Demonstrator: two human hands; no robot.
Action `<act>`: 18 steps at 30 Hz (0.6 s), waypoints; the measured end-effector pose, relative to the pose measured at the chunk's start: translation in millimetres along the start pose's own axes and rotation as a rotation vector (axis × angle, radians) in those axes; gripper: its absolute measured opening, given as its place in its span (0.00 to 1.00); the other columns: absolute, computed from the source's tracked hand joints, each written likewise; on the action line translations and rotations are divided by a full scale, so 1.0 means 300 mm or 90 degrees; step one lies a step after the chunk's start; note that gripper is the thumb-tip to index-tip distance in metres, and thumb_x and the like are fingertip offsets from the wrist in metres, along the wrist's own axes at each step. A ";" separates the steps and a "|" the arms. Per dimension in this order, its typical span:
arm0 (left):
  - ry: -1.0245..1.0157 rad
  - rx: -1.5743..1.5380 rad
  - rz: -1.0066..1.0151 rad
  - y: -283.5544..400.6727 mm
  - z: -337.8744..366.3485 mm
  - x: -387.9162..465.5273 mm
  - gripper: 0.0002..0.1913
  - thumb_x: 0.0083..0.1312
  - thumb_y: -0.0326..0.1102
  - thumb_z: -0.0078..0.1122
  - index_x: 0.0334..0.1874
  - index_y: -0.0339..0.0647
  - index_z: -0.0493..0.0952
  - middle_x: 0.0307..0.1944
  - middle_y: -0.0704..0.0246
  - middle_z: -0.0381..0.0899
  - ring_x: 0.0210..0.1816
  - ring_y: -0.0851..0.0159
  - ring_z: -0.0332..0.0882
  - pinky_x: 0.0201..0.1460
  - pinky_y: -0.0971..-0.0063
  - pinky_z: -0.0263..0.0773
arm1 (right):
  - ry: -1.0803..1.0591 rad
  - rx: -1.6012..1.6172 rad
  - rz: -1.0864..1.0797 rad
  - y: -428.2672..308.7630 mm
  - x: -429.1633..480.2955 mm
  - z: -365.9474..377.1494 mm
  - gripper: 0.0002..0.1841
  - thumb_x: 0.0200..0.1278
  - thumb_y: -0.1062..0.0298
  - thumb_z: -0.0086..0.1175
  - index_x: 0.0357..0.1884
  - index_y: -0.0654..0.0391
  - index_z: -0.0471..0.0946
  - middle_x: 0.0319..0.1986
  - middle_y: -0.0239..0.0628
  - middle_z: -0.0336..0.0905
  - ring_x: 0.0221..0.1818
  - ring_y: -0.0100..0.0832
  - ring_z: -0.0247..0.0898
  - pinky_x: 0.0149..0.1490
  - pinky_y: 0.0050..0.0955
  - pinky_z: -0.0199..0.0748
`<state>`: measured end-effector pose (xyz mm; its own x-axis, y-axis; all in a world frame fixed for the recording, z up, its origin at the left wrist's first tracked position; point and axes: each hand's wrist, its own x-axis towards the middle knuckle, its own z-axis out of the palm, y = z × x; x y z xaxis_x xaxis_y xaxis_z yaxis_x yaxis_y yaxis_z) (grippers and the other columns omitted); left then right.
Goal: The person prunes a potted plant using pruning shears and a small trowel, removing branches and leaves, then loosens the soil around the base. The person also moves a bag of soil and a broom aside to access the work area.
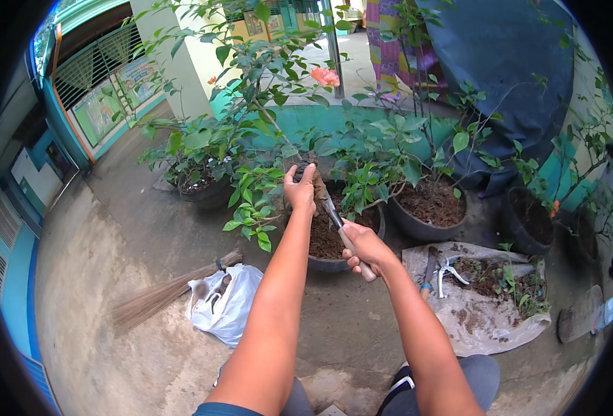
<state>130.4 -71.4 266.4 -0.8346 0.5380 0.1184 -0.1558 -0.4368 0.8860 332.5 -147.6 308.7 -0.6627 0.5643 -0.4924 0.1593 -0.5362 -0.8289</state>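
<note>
My right hand (366,249) grips the wooden handle of a hand trowel (332,209), which points away from me. Brown soil coats the trowel's blade. My left hand (301,191) is at the blade's far end, with thumb and fingers around a dark clump of soil (302,167). Whether it also grips the metal is hidden. Both hands are over a round dark pot (330,265) of brown soil, directly before me. A leafy shrub with a bare woody stem (272,120) rises behind my left hand, and a coral-pink flower (325,77) shows near its top.
White-handled pruning shears (448,275), a blade tool (429,268) and uprooted weeds (519,291) lie on a pale sheet (488,338) at right. A stick broom (166,291) and a white plastic bag (228,312) are at left. More potted plants (431,200) line the low wall.
</note>
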 end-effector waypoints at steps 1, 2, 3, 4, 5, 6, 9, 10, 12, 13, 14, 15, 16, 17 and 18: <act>0.022 0.013 0.006 0.000 0.009 -0.001 0.32 0.51 0.35 0.71 0.57 0.31 0.67 0.46 0.59 0.75 0.43 0.65 0.74 0.46 0.73 0.70 | 0.017 -0.090 -0.079 0.000 -0.003 0.007 0.24 0.71 0.55 0.35 0.68 0.41 0.56 0.18 0.33 0.65 0.12 0.21 0.58 0.16 0.24 0.62; 0.045 0.025 0.011 0.000 0.021 -0.006 0.32 0.51 0.35 0.71 0.57 0.31 0.67 0.46 0.59 0.75 0.43 0.65 0.74 0.47 0.72 0.70 | 0.072 -0.181 -0.128 -0.004 -0.005 0.010 0.23 0.71 0.56 0.36 0.67 0.42 0.57 0.19 0.34 0.66 0.12 0.23 0.59 0.16 0.25 0.63; 0.069 0.046 -0.006 0.004 0.031 -0.011 0.32 0.51 0.36 0.71 0.57 0.31 0.67 0.46 0.59 0.75 0.44 0.64 0.74 0.47 0.72 0.69 | 0.105 -0.261 -0.149 -0.004 -0.009 0.015 0.23 0.71 0.56 0.36 0.66 0.44 0.59 0.19 0.36 0.67 0.12 0.24 0.61 0.17 0.27 0.65; 0.066 0.069 0.023 0.015 0.039 -0.014 0.33 0.51 0.38 0.71 0.57 0.32 0.67 0.47 0.58 0.75 0.45 0.63 0.74 0.48 0.71 0.69 | 0.155 -0.344 -0.170 -0.015 -0.013 0.003 0.22 0.70 0.57 0.37 0.65 0.46 0.62 0.20 0.38 0.70 0.14 0.27 0.65 0.19 0.30 0.67; 0.064 0.104 0.032 0.033 0.045 -0.015 0.33 0.51 0.39 0.71 0.57 0.32 0.67 0.48 0.58 0.74 0.45 0.62 0.74 0.49 0.70 0.69 | 0.235 -0.494 -0.211 -0.025 -0.018 -0.009 0.23 0.70 0.59 0.37 0.66 0.47 0.60 0.20 0.38 0.72 0.14 0.28 0.66 0.20 0.32 0.68; 0.063 0.139 0.043 0.058 0.047 -0.016 0.34 0.51 0.40 0.70 0.58 0.33 0.66 0.48 0.58 0.74 0.46 0.61 0.73 0.50 0.69 0.68 | 0.219 -0.461 -0.176 -0.036 -0.023 -0.024 0.23 0.70 0.59 0.38 0.66 0.48 0.61 0.20 0.37 0.72 0.14 0.28 0.65 0.20 0.32 0.68; 0.058 0.113 0.003 0.143 0.043 -0.032 0.35 0.51 0.43 0.70 0.58 0.34 0.66 0.48 0.59 0.74 0.46 0.60 0.74 0.50 0.68 0.68 | 0.163 -0.380 -0.150 -0.065 -0.028 -0.077 0.23 0.69 0.60 0.40 0.65 0.50 0.62 0.20 0.35 0.71 0.14 0.26 0.63 0.20 0.30 0.66; 0.078 0.092 -0.046 0.171 0.035 -0.041 0.34 0.51 0.44 0.70 0.57 0.34 0.66 0.47 0.60 0.74 0.45 0.61 0.74 0.48 0.68 0.68 | 0.169 -0.378 -0.152 -0.068 -0.023 -0.085 0.23 0.69 0.60 0.41 0.66 0.49 0.62 0.19 0.34 0.71 0.14 0.26 0.62 0.20 0.30 0.66; 0.126 0.011 -0.008 0.231 0.012 -0.044 0.28 0.52 0.44 0.69 0.51 0.38 0.69 0.42 0.66 0.75 0.41 0.67 0.73 0.40 0.67 0.70 | 0.152 -0.325 -0.135 -0.070 -0.012 -0.092 0.24 0.68 0.60 0.42 0.65 0.48 0.62 0.18 0.33 0.70 0.14 0.25 0.61 0.20 0.28 0.63; 0.067 -0.056 -0.006 0.263 -0.016 -0.046 0.26 0.53 0.45 0.68 0.50 0.41 0.70 0.40 0.68 0.75 0.40 0.67 0.73 0.40 0.67 0.69 | 0.158 -0.345 -0.129 -0.072 -0.006 -0.090 0.24 0.67 0.60 0.43 0.65 0.48 0.63 0.17 0.32 0.69 0.14 0.24 0.62 0.20 0.28 0.63; 0.016 -0.110 -0.028 0.292 -0.061 -0.058 0.24 0.54 0.47 0.67 0.48 0.44 0.70 0.39 0.71 0.75 0.40 0.67 0.72 0.40 0.67 0.69 | 0.140 -0.352 -0.166 -0.072 -0.003 -0.085 0.24 0.67 0.60 0.43 0.65 0.47 0.63 0.17 0.33 0.69 0.14 0.24 0.61 0.19 0.28 0.62; -0.008 -0.155 -0.073 0.319 -0.114 -0.075 0.23 0.54 0.48 0.66 0.47 0.47 0.71 0.38 0.74 0.75 0.39 0.68 0.71 0.40 0.68 0.69 | 0.146 -0.352 -0.162 -0.077 -0.002 -0.077 0.24 0.67 0.60 0.43 0.65 0.47 0.63 0.17 0.33 0.68 0.13 0.25 0.61 0.19 0.29 0.62; -0.004 -0.170 -0.054 0.342 -0.166 -0.097 0.22 0.54 0.49 0.66 0.46 0.47 0.72 0.38 0.73 0.75 0.39 0.68 0.71 0.39 0.68 0.69 | 0.142 -0.325 -0.217 -0.082 -0.006 -0.065 0.23 0.67 0.60 0.42 0.65 0.47 0.63 0.16 0.32 0.67 0.13 0.24 0.60 0.18 0.28 0.61; 0.022 -0.174 -0.061 0.367 -0.213 -0.112 0.21 0.54 0.49 0.66 0.44 0.47 0.72 0.38 0.73 0.75 0.39 0.68 0.71 0.37 0.68 0.69 | 0.150 -0.282 -0.241 -0.089 -0.012 -0.050 0.23 0.68 0.60 0.41 0.65 0.47 0.63 0.15 0.31 0.67 0.12 0.24 0.60 0.17 0.27 0.61; 0.033 -0.180 -0.056 0.394 -0.268 -0.129 0.20 0.54 0.49 0.66 0.43 0.47 0.73 0.38 0.73 0.75 0.39 0.68 0.71 0.35 0.68 0.68 | 0.127 -0.290 -0.256 -0.101 -0.025 -0.039 0.23 0.68 0.60 0.40 0.65 0.47 0.63 0.15 0.30 0.65 0.11 0.23 0.59 0.17 0.26 0.60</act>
<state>101.8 -201.7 330.5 -0.8366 0.5476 0.0176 -0.3630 -0.5780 0.7308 341.2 -128.3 334.4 -0.5935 0.7953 -0.1232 0.2507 0.0373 -0.9673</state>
